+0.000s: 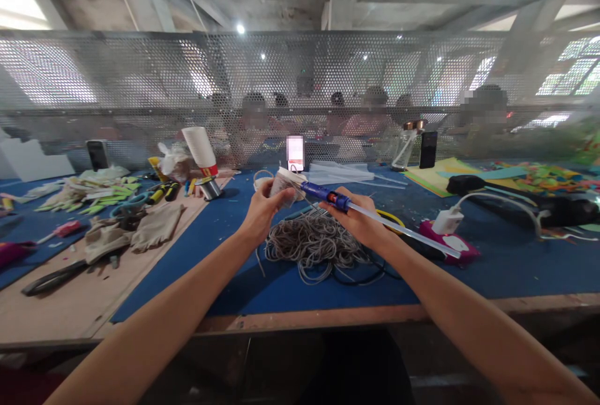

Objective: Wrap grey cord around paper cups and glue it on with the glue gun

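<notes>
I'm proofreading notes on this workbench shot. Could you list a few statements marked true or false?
1. The right hand holds a blue glue gun. True.
2. The left hand is empty. False: the left hand grips a pale cup-shaped piece.
3. A tangle of grey cord lies on the blue mat. True.
4. Both hands wear gloves. False: both are bare; pale gloves lie at the left.
5. A translucent stick juts from the glue gun's rear. True.

Cup (283, 180) left of glue gun (320, 192), cord pile (315, 244) on mat (210, 280), gloves (157, 229) farther left, perforated screen (300, 64) behind
</notes>
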### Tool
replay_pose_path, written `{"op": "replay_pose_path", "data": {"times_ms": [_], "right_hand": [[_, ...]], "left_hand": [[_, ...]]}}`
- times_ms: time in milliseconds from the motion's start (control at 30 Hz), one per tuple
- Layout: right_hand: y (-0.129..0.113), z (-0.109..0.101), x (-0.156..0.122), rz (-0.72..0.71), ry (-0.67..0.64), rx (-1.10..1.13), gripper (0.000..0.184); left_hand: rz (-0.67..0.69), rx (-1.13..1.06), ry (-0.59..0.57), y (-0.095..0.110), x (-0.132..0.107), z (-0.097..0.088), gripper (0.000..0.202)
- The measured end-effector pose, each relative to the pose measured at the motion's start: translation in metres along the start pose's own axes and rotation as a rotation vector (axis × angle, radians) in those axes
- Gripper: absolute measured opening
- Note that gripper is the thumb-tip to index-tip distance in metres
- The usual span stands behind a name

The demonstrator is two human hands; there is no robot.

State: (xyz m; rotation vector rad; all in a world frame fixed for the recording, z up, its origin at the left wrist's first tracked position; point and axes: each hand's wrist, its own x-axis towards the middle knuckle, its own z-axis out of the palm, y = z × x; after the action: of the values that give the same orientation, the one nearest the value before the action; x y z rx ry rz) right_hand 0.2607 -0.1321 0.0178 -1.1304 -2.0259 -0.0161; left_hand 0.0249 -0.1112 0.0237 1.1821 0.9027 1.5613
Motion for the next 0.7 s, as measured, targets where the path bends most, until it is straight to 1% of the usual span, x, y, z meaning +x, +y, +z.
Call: {"op": "replay_pose_path", "data": {"times_ms": [167,300,700], "right_hand": [[0.003,0.0017,0.0,-0.006,0.01,-0.01,0.035],[0.0048,0.0034,-0.0002,-0.018,0.023,-0.012,0.036],[0.002,0.0021,0.0003,-0.011,0.031,-0.014,0.033]], "left_hand": [[-0.028,-0.025,0.007,0.0018,-0.0002,0.001,0.046],[-0.037,-0.038,-0.009,0.0017,-0.0003,0.0004,0.048],[-0.073,-0.083,-0.033,0.0054,-0.0023,0.0029,0.043]]}}
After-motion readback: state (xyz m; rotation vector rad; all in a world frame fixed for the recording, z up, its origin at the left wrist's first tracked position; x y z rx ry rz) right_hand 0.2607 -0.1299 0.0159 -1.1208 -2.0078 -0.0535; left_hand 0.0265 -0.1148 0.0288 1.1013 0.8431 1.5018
